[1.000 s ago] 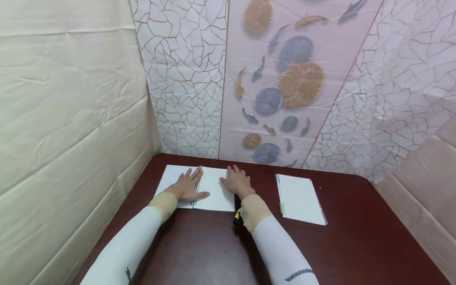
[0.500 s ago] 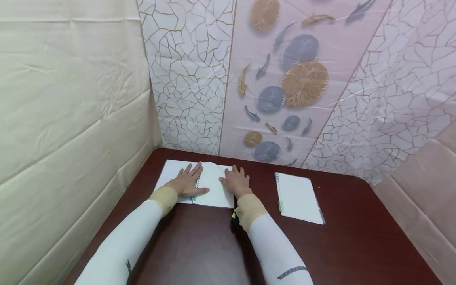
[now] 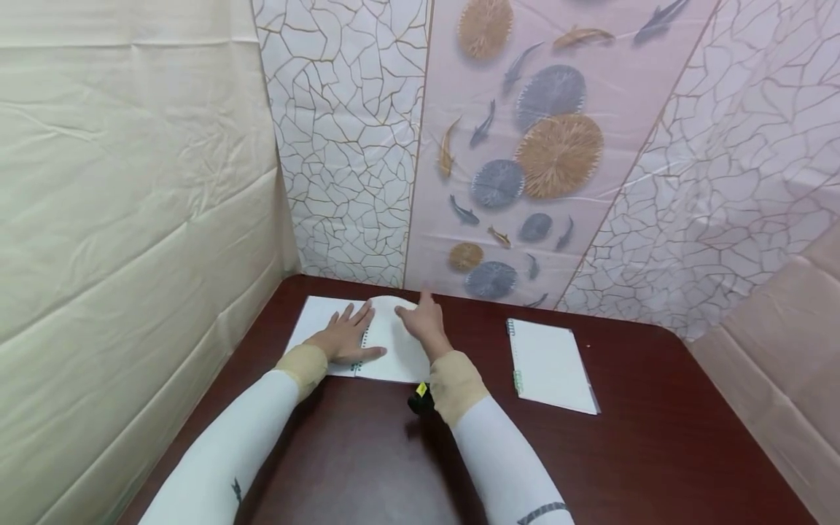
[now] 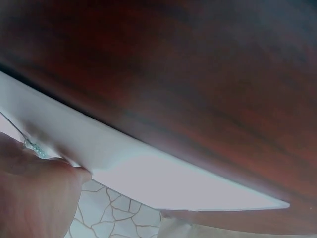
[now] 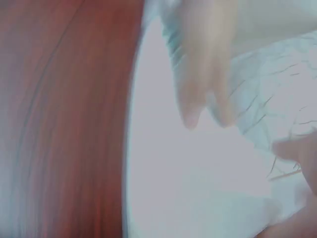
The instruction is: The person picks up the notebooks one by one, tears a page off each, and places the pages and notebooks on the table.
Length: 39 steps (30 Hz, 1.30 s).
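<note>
An open spiral notebook (image 3: 315,315) with blank white pages lies at the back left of the table. My left hand (image 3: 344,339) is spread over its ring binding, thumb stretched onto the right-hand page. Green rings (image 4: 34,148) show beside that hand in the left wrist view. At the upper right of the notebook, my right hand (image 3: 423,321) holds the outer side of the right-hand page (image 3: 394,339), which bulges up in a curve. In the right wrist view the thumb and fingers of my right hand (image 5: 302,163) are blurred at the page's edge.
A second spiral notebook or pad (image 3: 551,364) with white paper lies to the right on the dark red-brown table (image 3: 656,437). A small black object with a yellow mark (image 3: 421,397) is at my right wrist. Patterned cloth (image 3: 348,146) hangs behind the table.
My right hand has moved slightly left and inward from lying on the page's upper right, and the page has gone from flat to curved. The left hand stays in place.
</note>
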### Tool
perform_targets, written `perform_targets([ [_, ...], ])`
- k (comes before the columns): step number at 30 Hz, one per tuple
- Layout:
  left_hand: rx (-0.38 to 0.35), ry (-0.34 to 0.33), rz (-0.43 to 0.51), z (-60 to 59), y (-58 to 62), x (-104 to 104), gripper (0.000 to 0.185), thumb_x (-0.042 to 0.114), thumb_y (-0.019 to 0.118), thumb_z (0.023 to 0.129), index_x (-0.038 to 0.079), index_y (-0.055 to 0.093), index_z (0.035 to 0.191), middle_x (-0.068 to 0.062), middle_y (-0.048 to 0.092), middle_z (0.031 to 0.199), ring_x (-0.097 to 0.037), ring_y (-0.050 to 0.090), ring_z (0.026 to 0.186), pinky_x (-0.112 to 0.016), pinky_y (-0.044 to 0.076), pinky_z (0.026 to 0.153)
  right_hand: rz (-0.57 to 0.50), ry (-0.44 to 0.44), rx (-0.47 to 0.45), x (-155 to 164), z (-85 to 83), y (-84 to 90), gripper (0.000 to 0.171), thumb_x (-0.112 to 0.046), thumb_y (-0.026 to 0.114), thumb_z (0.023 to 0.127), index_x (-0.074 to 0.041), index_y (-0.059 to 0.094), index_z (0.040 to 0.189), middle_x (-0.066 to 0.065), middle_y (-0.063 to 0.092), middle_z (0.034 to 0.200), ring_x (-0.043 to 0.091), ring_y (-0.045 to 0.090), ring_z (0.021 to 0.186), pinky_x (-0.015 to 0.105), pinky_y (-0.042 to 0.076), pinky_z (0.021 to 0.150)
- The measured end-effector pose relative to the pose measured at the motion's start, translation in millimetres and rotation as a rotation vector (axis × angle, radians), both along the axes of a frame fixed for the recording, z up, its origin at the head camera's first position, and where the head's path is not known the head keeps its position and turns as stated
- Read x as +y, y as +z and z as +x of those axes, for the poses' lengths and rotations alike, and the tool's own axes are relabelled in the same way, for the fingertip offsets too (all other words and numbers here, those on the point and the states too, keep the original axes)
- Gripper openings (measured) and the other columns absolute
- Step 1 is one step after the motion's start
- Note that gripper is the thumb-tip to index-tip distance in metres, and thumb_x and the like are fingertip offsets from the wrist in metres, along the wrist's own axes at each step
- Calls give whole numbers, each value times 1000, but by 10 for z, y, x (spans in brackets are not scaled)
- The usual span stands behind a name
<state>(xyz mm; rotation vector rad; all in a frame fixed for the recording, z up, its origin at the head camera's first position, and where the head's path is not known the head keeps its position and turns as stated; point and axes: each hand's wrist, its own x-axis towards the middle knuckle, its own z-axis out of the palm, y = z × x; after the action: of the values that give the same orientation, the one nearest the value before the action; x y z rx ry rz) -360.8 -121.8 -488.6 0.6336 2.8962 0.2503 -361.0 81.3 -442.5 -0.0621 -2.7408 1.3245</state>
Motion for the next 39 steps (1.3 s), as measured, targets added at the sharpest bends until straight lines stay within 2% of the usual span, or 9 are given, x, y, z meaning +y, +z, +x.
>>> perform_targets([
  [3,4,1,6,-12,-25,10,109,79,41,98,5,8,170,-10,-4,178,-47,3,161,-67,10,126,-321,-171,-62,6,-2,39,101,-23,81,93,-7,17,169,27,33,166,44,33,153,52,37,121],
  [5,5,4,4,-10,-31,10,109,80,42,98,5,8,170,-10,-4,178,-47,3,161,-67,10,126,-389,-214,-90,21,-11,22,101,-23,83,92,-4,19,168,27,35,164,44,37,151,53,39,120],
  [7,9,9,1,-7,-33,8,109,80,42,98,5,9,170,-10,-4,178,-47,3,161,-67,11,126,-353,-188,-112,34,-26,-26,88,-24,81,94,0,33,163,27,46,157,43,48,143,53,45,114],
  [9,14,9,-9,-10,-37,2,109,80,41,98,6,8,171,-9,-6,178,-46,3,161,-66,11,126,-239,-132,-101,41,-42,-91,67,-23,78,96,5,51,151,26,58,146,41,59,133,52,51,108],
  [12,25,4,-11,-11,-46,4,109,81,41,98,6,9,170,-8,-8,178,-46,5,161,-66,13,126,-83,-72,-24,50,-64,-200,39,-19,70,101,6,70,131,24,71,129,37,69,119,51,58,98],
  [17,47,2,-37,-21,-53,-5,111,83,39,97,7,8,171,-7,-4,179,-44,8,161,-64,15,127,31,-41,56,83,-93,-296,33,-18,60,104,6,76,120,25,73,123,38,70,117,52,58,96],
  [28,76,-3,-85,-33,-27,-18,111,85,34,95,9,7,171,-5,0,179,-40,10,162,-60,18,127,-72,27,21,298,-164,-423,36,-20,64,105,4,71,131,22,71,131,34,70,115,50,59,95],
  [35,69,-1,-82,-18,1,-9,109,83,37,96,8,11,171,-7,2,179,-43,11,161,-61,18,127,-141,26,10,357,-173,-498,34,-24,67,105,0,74,127,19,74,120,29,71,101,46,59,88],
  [39,53,7,-91,-48,-72,-14,111,85,35,95,9,9,171,-6,-2,179,-43,9,162,-62,17,127,-132,29,23,351,-164,-529,30,-24,68,105,-2,75,124,15,76,109,26,69,92,44,57,83],
])
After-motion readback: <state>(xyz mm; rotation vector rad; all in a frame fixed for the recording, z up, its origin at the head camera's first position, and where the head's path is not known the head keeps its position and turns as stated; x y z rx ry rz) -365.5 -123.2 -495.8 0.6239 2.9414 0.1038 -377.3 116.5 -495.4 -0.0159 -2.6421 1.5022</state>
